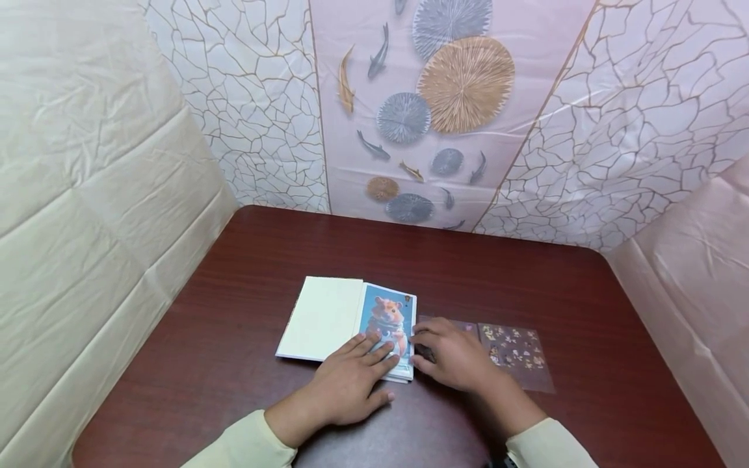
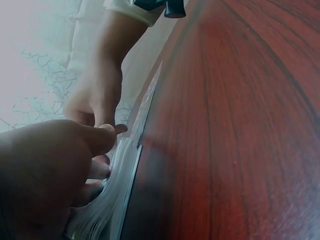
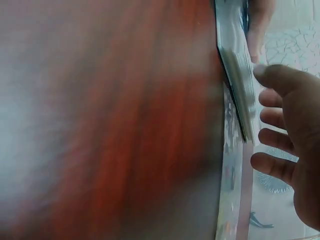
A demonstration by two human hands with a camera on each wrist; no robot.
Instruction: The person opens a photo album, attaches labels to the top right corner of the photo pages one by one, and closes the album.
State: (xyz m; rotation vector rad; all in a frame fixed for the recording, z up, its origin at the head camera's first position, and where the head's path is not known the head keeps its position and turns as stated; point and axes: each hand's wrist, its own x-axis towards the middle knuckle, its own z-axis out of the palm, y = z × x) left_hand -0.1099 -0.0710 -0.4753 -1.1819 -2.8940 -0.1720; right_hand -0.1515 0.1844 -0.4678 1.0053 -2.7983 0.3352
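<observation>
On the dark red table [image 1: 234, 377] lies an open book [image 1: 354, 318], whose left side shows a plain cream page [image 1: 322, 315]. Next comes the left hand [image 1: 351, 383], laid with spread fingers over the lower part of the hamster picture [image 1: 386, 309] on the right page; it grasps nothing. Along this page's right edge, the right hand [image 1: 453, 354] has loosely bent fingers, not clenched. Farther right, partly behind this hand, a transparent sheet [image 1: 521, 351] carries small colourful figures.
</observation>
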